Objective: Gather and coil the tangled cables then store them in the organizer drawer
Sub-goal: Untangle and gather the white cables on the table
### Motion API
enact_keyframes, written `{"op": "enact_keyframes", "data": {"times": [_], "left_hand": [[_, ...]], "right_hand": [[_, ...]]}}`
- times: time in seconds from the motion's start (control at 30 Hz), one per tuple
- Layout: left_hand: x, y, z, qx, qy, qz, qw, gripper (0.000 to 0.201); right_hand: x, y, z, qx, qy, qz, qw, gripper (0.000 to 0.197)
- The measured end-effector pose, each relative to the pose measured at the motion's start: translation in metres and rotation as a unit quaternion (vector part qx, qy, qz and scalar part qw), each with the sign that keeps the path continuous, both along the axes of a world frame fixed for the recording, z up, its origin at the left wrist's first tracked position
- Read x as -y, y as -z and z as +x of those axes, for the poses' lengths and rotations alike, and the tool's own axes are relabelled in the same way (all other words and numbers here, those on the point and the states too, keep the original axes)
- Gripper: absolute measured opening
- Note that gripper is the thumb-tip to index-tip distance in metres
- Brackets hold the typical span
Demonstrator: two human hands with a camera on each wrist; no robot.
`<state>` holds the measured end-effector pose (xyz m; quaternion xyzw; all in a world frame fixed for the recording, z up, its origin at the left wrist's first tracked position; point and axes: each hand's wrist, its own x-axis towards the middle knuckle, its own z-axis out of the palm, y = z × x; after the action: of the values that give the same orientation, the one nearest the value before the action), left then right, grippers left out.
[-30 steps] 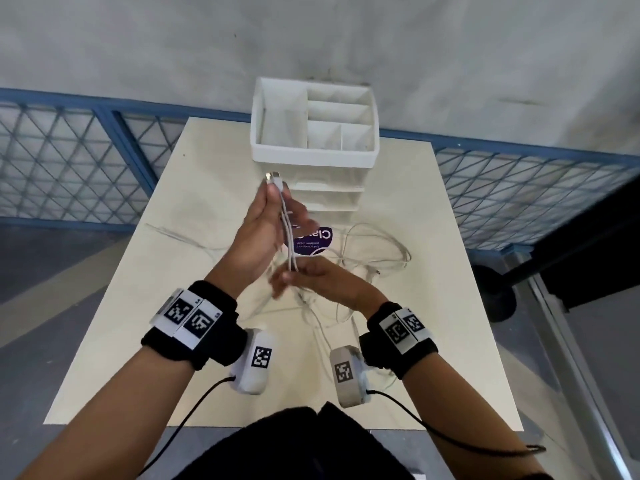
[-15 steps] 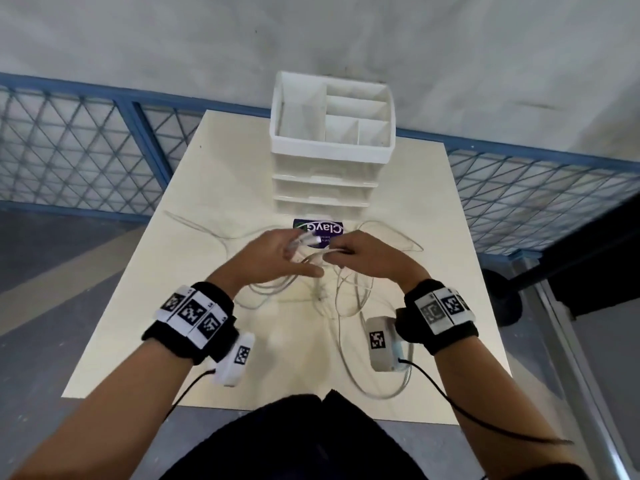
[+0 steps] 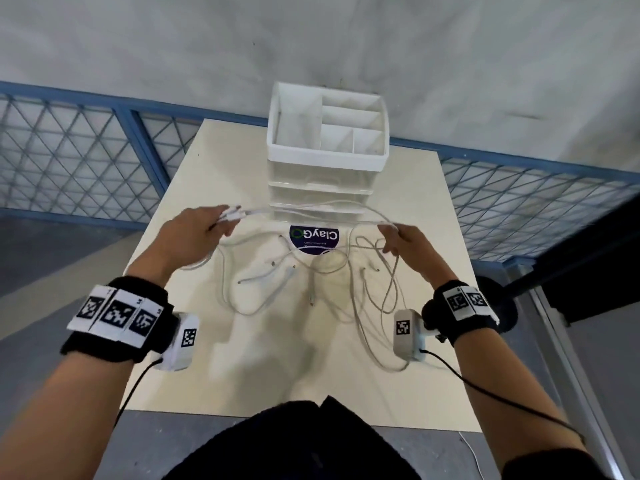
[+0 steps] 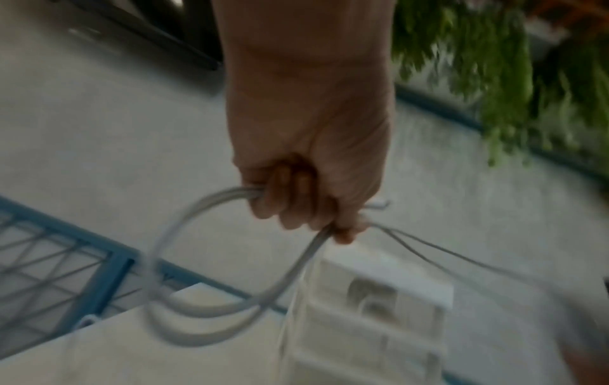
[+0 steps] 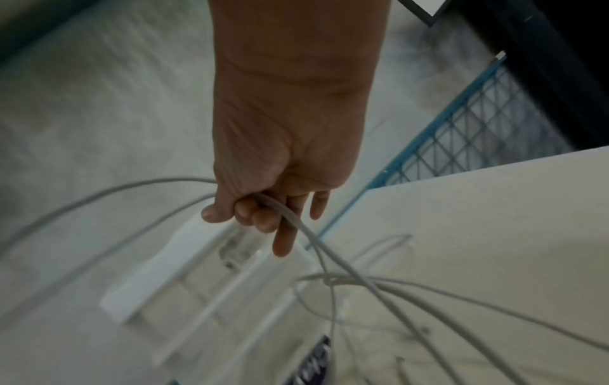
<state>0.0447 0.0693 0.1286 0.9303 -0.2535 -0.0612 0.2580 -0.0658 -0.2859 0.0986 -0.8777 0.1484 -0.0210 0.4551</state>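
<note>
two hands hold white cables (image 3: 311, 213) stretched above the worktop (image 3: 214, 341): left hand (image 3: 194, 233) grips looped ends, right hand (image 3: 405, 240) pinches strands; organizer (image 3: 325, 161) behind.

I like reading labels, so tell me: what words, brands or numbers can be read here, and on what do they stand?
"ClayGo": on the round purple sticker on the table, seen upside down.
Small print under it: too blurred to read.
Wristband tags: black-and-white code squares, no words.
White organizer: no text.
</note>
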Motion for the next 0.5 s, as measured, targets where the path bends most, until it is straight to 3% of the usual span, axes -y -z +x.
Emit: {"op": "enact_keyframes", "data": {"times": [0.1, 0.27, 0.33, 0.4, 0.5], "left_hand": [[-0.007, 0.036, 0.004, -0.047, -0.04, 0.105, 0.993, 0.03], [-0.012, 0.058, -0.001, -0.095, -0.083, 0.114, 0.985, 0.026], [-0.004, 0.054, -0.006, -0.1, -0.077, 0.063, 0.99, 0.023], [0.014, 0.04, -0.013, -0.086, -0.057, -0.042, 0.994, 0.034], [0.058, 0.012, -0.028, -0.078, -0.006, -0.179, 0.981, 0.043]], "right_hand": [[-0.005, -0.04, 0.013, 0.062, -0.019, 0.001, 0.998, 0.036], [0.005, -0.091, 0.015, 0.06, -0.08, 0.016, 0.995, 0.021], [0.003, -0.092, 0.015, 0.054, -0.098, -0.005, 0.994, 0.021], [-0.007, -0.084, 0.019, 0.05, -0.125, -0.024, 0.991, 0.024], [-0.028, -0.066, 0.024, 0.031, -0.178, -0.051, 0.982, 0.027]]}}
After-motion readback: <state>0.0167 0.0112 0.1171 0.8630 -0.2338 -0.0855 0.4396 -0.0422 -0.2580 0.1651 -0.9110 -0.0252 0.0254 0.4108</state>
